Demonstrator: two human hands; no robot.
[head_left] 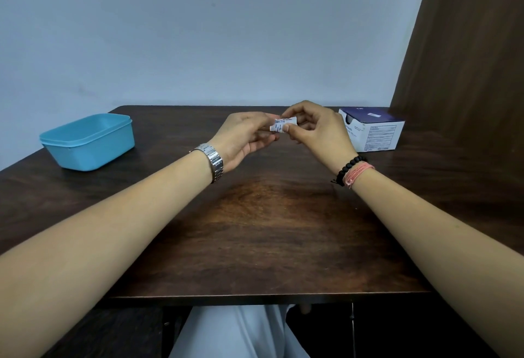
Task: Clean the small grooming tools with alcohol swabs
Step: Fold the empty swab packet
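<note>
Head view, swab packet [283,125] pinched above the desk [269,215] between left hand [243,137] and right hand [317,130], both grips narrow, packet seemingly unopened, tub [88,142] left, box [374,130] right.

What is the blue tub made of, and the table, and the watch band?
The blue tub looks like plastic: smooth, evenly coloured, with a moulded rim. The table looks like dark wood or a wood-look surface, with grain streaks. The watch band looks like shiny metal links.

Turquoise tub [88,142], dark wood-grain table [263,230], white and navy box [374,130], white blue-printed packet [282,125], pale blue wall [198,31]
</note>
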